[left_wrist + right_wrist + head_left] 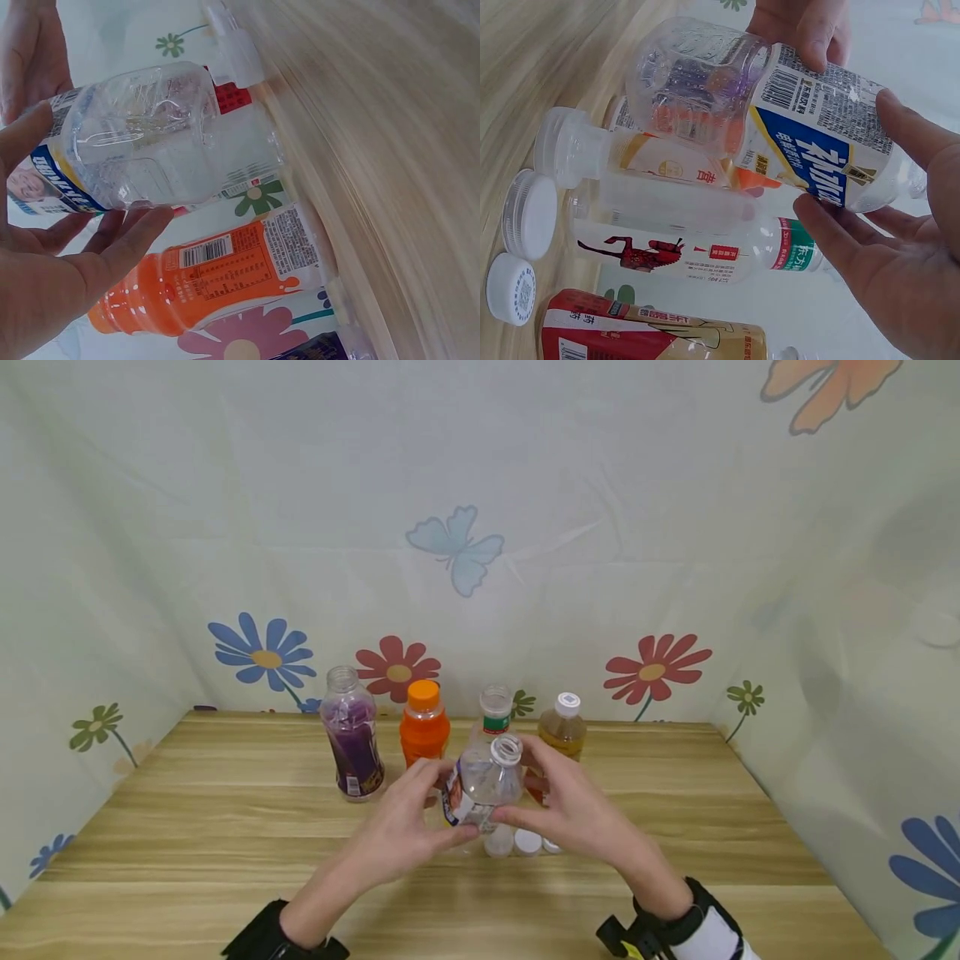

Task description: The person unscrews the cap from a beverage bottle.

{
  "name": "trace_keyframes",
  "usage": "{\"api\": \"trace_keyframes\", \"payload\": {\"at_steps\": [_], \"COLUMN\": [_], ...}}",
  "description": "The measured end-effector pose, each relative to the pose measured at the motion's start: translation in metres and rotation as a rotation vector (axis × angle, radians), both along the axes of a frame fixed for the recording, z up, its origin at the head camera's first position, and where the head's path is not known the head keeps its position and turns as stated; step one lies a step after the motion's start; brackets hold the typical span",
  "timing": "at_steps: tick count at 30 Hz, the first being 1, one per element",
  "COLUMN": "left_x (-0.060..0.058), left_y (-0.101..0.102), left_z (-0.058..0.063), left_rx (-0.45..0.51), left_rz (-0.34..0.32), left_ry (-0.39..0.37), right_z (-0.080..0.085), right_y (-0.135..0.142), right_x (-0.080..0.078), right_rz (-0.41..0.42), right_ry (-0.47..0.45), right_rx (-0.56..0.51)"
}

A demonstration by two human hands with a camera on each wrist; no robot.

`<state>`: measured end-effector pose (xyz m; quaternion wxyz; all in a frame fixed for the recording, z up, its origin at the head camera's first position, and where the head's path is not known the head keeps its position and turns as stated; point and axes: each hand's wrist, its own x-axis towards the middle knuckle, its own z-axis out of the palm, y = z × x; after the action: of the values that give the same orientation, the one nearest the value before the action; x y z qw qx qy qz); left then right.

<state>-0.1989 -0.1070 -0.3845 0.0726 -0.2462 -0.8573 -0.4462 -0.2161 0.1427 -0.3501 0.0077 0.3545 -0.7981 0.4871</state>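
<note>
Both hands hold a clear plastic bottle (489, 781) above the table, tilted, its mouth uncapped. My left hand (401, 827) grips its left side, and my right hand (573, 810) grips its right side, thumb in front. A blue, white and yellow label (810, 142) wraps the bottle; the clear base shows in the left wrist view, and no liquid is plainly visible. Below it on the table lie a translucent cap-like piece (570, 146), a ridged white cap (529, 214) and a white cap with a printed code (511, 289).
Behind the hands stand an uncapped purple bottle (352, 743), an orange bottle (424, 727) with an orange cap, a clear bottle (667, 240) with a horse picture, and an amber bottle (562, 727) with a white cap. A flowered cloth (480, 635) hangs behind the wooden table (187, 827).
</note>
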Motion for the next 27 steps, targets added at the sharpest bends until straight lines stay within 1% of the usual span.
{"api": "trace_keyframes", "payload": {"at_steps": [3,9,13,15,19,22,27], "left_x": [0.0,0.0,0.0,0.001,0.002,0.001,-0.001], "left_y": [0.0,0.0,0.0,0.001,0.002,0.003,0.001], "left_z": [0.0,0.0,0.001,0.002,0.005,0.007,0.008], "left_rx": [0.003,0.012,-0.016,-0.033,-0.031,-0.003,0.046], "left_rz": [-0.012,-0.037,-0.026,-0.002,0.063,0.117,0.222], "left_ry": [-0.007,-0.019,-0.008,0.004,0.031,0.08,0.178], "right_z": [0.0,0.004,0.01,0.014,0.021,0.026,0.033], "right_y": [0.0,0.002,0.007,0.012,0.02,0.026,0.037], "right_x": [0.0,0.002,0.005,0.006,0.007,0.008,0.01], "right_rz": [0.006,0.013,0.004,-0.007,-0.017,-0.034,-0.075], "right_ry": [0.008,-0.012,0.013,0.024,0.034,0.037,0.001], "right_rx": [0.004,-0.007,0.009,0.03,0.07,0.101,0.154]}}
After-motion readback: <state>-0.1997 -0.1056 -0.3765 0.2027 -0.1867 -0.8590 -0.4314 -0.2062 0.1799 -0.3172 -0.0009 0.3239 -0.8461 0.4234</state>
